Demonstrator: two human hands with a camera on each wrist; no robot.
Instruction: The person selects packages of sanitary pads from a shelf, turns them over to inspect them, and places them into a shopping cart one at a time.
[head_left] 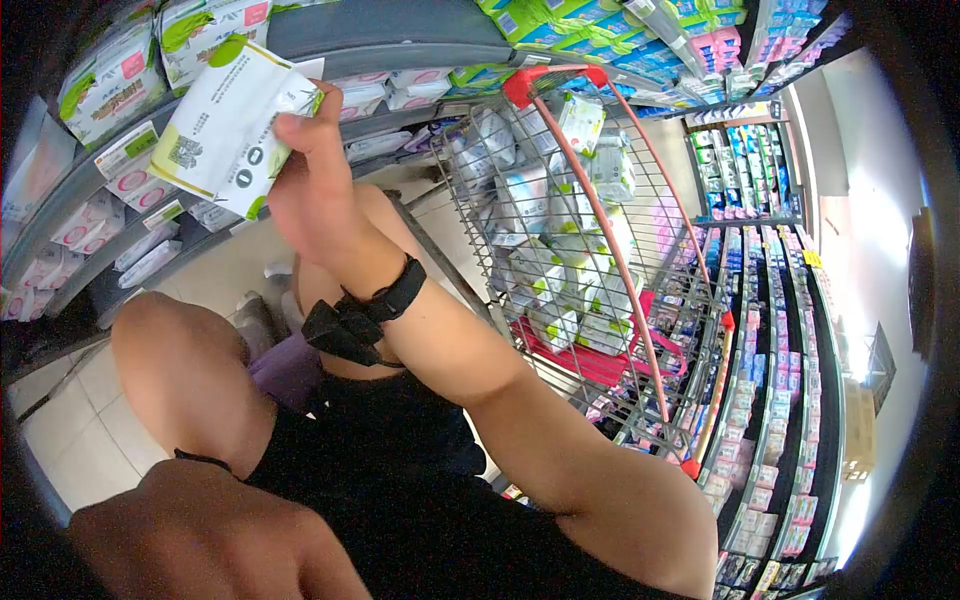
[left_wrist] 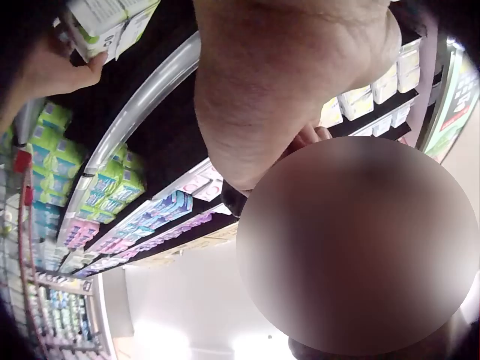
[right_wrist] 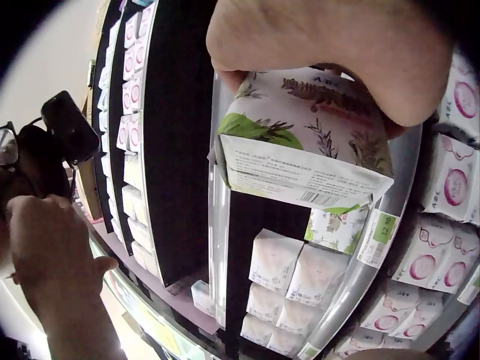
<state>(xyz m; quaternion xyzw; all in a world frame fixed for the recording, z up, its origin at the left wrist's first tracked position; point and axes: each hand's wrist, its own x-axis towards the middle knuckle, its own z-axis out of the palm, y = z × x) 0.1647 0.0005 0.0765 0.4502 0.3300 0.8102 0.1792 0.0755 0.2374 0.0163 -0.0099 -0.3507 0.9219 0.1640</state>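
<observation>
Right hand (head_left: 315, 190) has a pinch on a white-and-green soft plastic pack (head_left: 225, 125) with dark print, thumb on one face, held left of the red-trimmed wire shopping cart (head_left: 518, 90). Left hand (head_left: 205, 530) is bent up close to the camera, below and left of that cart (can't tell if it's curled or relaxed, its fingers are mostly hidden). Similar white-and-green packs (head_left: 540, 265) are piled inside the cart, grey store shelving (head_left: 350, 35) curves along its left, and stocked pink-and-white racks (head_left: 755, 470) run to its right.
</observation>
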